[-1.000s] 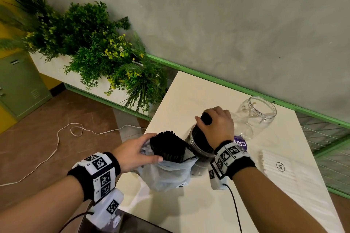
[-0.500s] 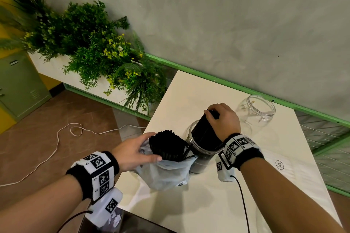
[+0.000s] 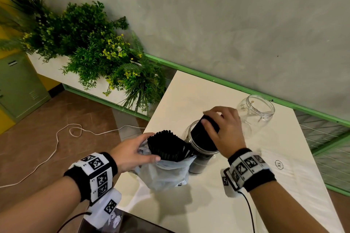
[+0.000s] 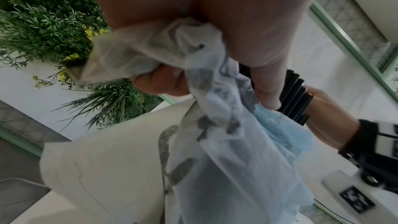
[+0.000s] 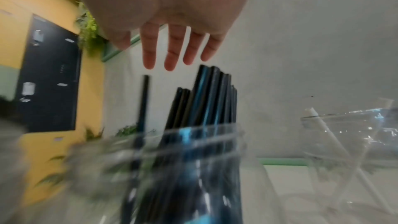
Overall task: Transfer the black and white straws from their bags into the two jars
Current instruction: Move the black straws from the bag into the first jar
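Black straws (image 5: 206,98) just under rt-hand fingers (image 5: 171,54)

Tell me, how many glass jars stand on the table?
2. One jar holds black straws, beside the bag under the right hand. The other jar stands farther back, near the wall.

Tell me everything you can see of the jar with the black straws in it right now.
The jar is clear, glass or plastic, round, with a ridged neck and no lid. It stands upright on the white table, beside the bag. A bundle of black straws stands in it, leaning and sticking out above the rim. The right hand is over the straw tops, fingers spread.
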